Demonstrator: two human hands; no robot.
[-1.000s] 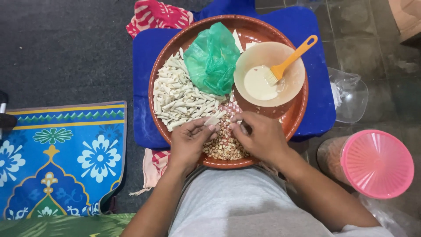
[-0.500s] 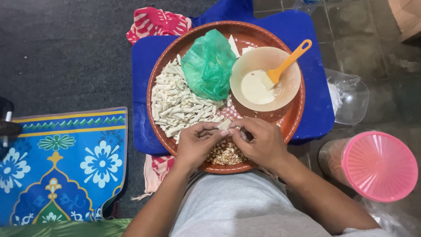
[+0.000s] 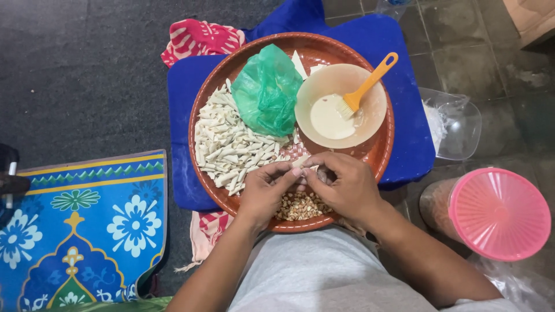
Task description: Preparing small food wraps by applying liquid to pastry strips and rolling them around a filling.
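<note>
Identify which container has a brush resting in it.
The beige bowl on the round brown tray holds the orange-handled brush; the pink-lidded jar and clear tub don't.

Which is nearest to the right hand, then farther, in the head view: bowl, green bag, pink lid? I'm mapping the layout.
1. Bowl, just beyond the right hand, on the tray's right.
2. Green bag, beyond and left, tray centre.
3. Pink lid, far right, off the tray.
</note>
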